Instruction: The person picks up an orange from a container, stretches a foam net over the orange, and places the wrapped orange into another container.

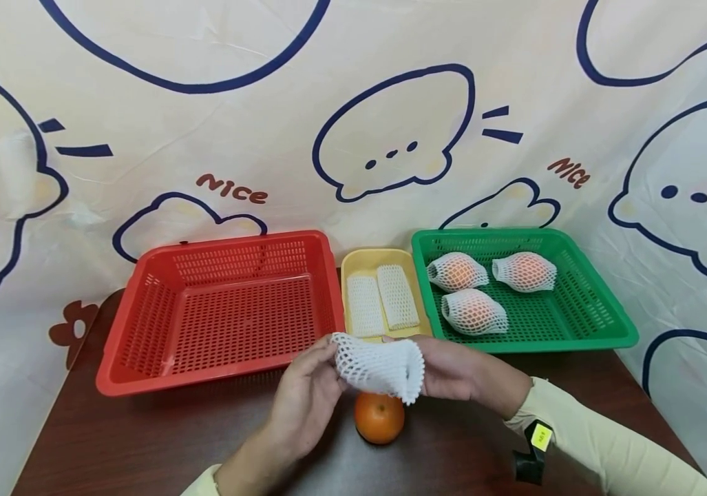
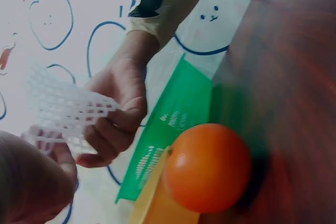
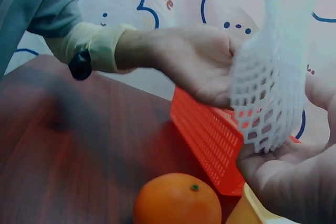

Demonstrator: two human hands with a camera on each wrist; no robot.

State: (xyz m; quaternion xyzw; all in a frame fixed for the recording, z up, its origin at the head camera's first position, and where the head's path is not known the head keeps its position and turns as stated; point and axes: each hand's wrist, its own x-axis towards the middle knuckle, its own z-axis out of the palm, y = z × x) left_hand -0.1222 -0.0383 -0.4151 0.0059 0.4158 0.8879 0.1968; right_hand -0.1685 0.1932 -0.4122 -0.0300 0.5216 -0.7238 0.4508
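Note:
A white foam fruit net [image 1: 374, 365] is held up between both hands, its round mouth partly opened. My left hand [image 1: 308, 403] pinches one end, while my right hand [image 1: 455, 365] grips the other end from behind; the net hides some of its fingers in the head view. Below them an orange [image 1: 379, 417] rests bare on the dark table, touched by neither hand. The right wrist view shows the net's mesh [image 3: 262, 95] stretched between the two hands, with the orange [image 3: 177, 200] underneath.
A red basket [image 1: 219, 372] stands at the left. Beside it, a yellow tray [image 1: 373, 257] contains two flat foam nets [image 1: 398, 296]. The green basket [image 1: 576, 331] on the right holds three net-wrapped fruits [image 1: 474, 312]. A patterned cloth hangs behind.

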